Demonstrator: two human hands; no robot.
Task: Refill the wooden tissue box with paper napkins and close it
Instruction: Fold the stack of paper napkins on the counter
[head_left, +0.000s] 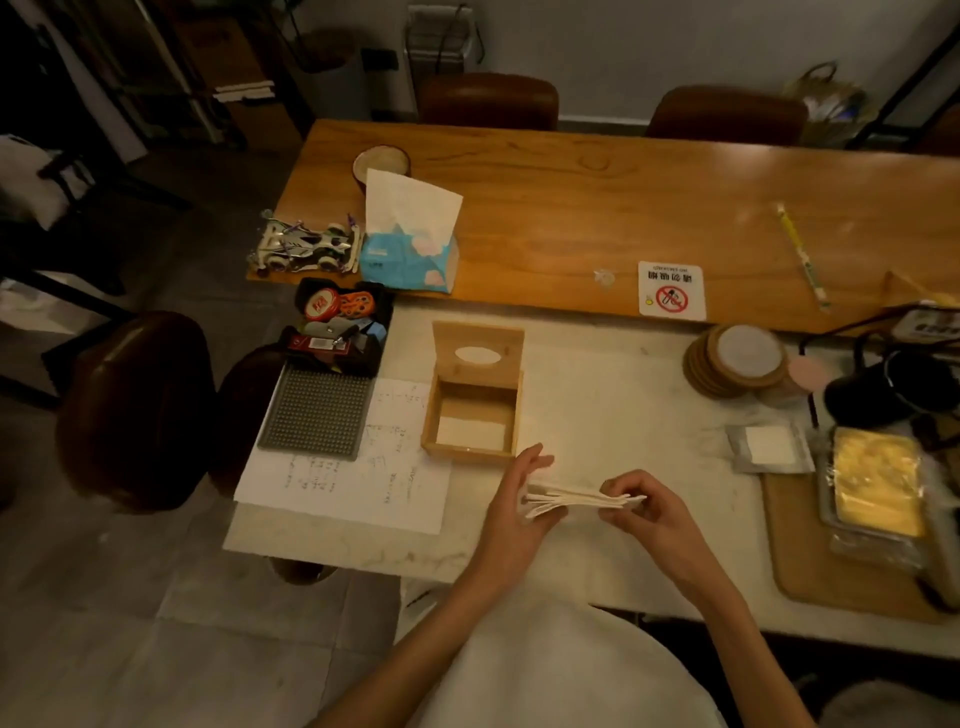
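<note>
The wooden tissue box stands on the white table with its hinged lid raised upright at the back; the lid has an oval slot. A few white napkins lie flat on the box floor. Just in front of the box, to its right, I hold a thin stack of white paper napkins edge-on above the table. My left hand cups the stack's left end. My right hand pinches its right end.
A written paper sheet and a grey studded mat lie left of the box. A blue tissue pack and toy car sit behind. Stacked coasters, a napkin packet and a tray are right.
</note>
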